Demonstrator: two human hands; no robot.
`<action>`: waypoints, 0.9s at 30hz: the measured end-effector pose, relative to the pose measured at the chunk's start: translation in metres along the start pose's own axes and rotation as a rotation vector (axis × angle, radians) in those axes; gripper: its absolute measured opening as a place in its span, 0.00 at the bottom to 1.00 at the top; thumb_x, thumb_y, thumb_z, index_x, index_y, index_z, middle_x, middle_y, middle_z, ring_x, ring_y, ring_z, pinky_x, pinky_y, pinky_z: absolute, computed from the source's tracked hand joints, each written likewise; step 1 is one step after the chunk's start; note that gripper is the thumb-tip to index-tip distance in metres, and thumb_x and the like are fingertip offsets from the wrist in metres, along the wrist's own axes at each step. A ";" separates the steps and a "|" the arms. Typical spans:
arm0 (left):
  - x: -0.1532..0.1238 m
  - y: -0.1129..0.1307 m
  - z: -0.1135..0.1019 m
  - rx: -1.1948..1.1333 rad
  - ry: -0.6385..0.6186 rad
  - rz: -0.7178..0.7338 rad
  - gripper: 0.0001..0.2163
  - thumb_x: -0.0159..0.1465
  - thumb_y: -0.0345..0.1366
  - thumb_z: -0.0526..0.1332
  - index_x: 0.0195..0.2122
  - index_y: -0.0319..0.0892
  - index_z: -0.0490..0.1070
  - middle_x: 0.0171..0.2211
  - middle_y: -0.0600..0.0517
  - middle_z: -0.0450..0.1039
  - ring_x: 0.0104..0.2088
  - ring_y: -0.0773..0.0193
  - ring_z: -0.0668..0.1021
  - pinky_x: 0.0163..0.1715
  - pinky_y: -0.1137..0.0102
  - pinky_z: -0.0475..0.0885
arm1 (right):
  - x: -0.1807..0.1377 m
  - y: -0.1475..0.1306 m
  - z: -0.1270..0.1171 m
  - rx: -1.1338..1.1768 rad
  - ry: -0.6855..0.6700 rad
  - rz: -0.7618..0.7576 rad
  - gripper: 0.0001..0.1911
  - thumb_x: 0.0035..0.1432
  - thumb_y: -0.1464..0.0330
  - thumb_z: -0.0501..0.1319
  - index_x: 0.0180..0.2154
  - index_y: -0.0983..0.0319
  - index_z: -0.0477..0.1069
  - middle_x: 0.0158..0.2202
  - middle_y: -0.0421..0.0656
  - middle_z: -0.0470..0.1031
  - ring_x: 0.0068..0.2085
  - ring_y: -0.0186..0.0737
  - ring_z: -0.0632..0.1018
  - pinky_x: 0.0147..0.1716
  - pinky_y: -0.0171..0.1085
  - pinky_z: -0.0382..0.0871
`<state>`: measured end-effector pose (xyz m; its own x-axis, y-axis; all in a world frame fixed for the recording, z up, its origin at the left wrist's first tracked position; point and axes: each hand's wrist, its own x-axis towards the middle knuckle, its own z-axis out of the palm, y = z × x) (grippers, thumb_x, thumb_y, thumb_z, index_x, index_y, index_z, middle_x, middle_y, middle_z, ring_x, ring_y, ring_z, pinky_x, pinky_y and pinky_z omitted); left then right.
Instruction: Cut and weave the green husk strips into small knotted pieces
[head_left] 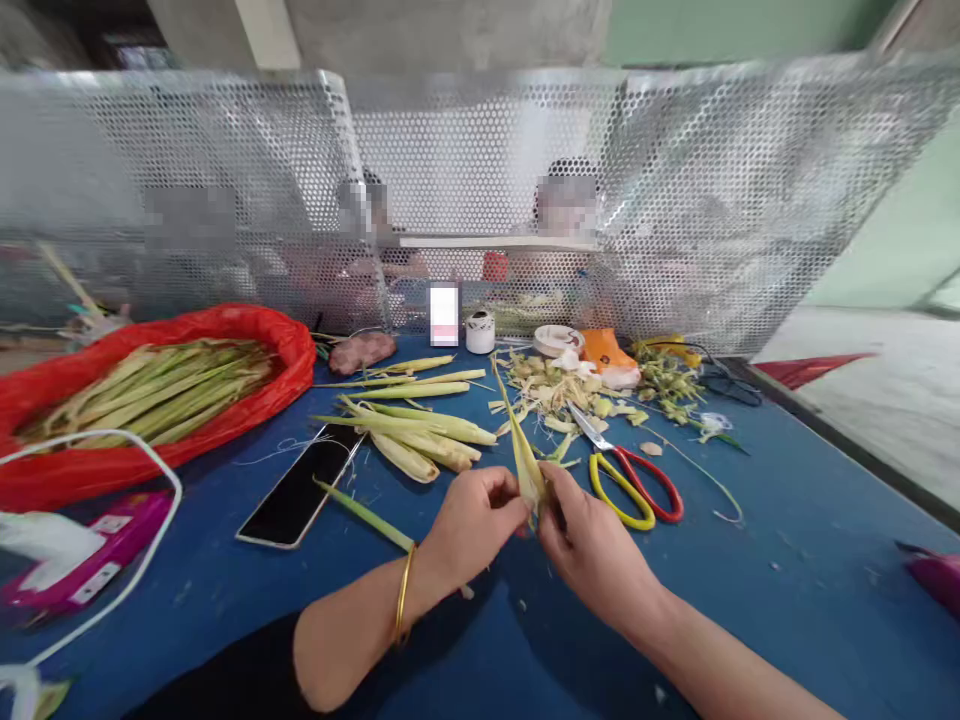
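Note:
Pinched between both hands in the middle is a pale yellow-green leafy husk (523, 450), its pointed tip upward and away from me. My left hand (474, 520), a gold bangle on its wrist, grips the lower end from the left. My right hand (592, 540) holds the same end from the right. The fingertips partly hide that end. Under my left forearm lies a single green stalk (367, 513). Several similar husks (420, 430) are spread beyond my left hand. Scissors (634, 485) with one yellow and one red handle rest close to my right hand.
A red plastic-lined basket (296, 350) of long stalks stands left, near a black-screened phone (304, 490), a purple packet (97, 550) and a white cable (169, 480). Trimmed scraps (551, 390), a tape roll (559, 340) and an orange packet (606, 350) lie behind. Perforated metal sheeting (480, 150) borders the blue table.

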<state>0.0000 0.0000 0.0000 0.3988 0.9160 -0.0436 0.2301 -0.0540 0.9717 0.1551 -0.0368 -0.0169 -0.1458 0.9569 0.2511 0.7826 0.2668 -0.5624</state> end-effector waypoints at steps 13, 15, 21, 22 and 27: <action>0.002 0.013 -0.001 -0.210 -0.006 -0.154 0.05 0.55 0.36 0.60 0.29 0.39 0.69 0.25 0.52 0.75 0.26 0.64 0.76 0.26 0.73 0.67 | 0.008 -0.005 -0.011 0.761 -0.034 0.299 0.14 0.61 0.58 0.54 0.27 0.60 0.62 0.18 0.34 0.64 0.19 0.32 0.68 0.22 0.32 0.64; 0.002 0.013 -0.001 -0.280 -0.036 -0.208 0.07 0.55 0.38 0.60 0.32 0.39 0.70 0.28 0.50 0.77 0.27 0.63 0.77 0.26 0.73 0.68 | 0.009 -0.006 -0.012 0.912 -0.050 0.381 0.16 0.57 0.56 0.58 0.26 0.60 0.63 0.18 0.34 0.65 0.19 0.31 0.68 0.22 0.32 0.65; 0.002 0.014 -0.003 -0.313 -0.002 -0.242 0.07 0.55 0.38 0.60 0.29 0.40 0.68 0.22 0.52 0.75 0.22 0.66 0.77 0.22 0.75 0.66 | 0.009 -0.004 -0.012 0.999 -0.123 0.453 0.19 0.52 0.54 0.62 0.22 0.62 0.63 0.18 0.36 0.66 0.20 0.30 0.67 0.23 0.33 0.64; 0.001 0.014 -0.003 -0.296 -0.020 -0.243 0.08 0.56 0.40 0.60 0.29 0.40 0.68 0.22 0.52 0.75 0.21 0.66 0.77 0.22 0.75 0.66 | 0.009 -0.003 -0.011 0.951 -0.111 0.431 0.19 0.53 0.55 0.61 0.21 0.61 0.62 0.17 0.35 0.65 0.20 0.30 0.67 0.23 0.32 0.63; -0.003 0.013 0.002 -0.192 -0.135 -0.255 0.13 0.56 0.45 0.63 0.30 0.38 0.70 0.24 0.51 0.75 0.22 0.67 0.76 0.22 0.75 0.66 | 0.006 -0.003 -0.005 0.558 -0.028 0.234 0.16 0.58 0.62 0.55 0.21 0.60 0.59 0.17 0.35 0.64 0.21 0.32 0.65 0.22 0.32 0.58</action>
<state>0.0036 -0.0037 0.0127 0.4672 0.8285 -0.3087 0.1711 0.2578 0.9509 0.1547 -0.0324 -0.0103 -0.0300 0.9980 0.0547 0.3615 0.0619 -0.9303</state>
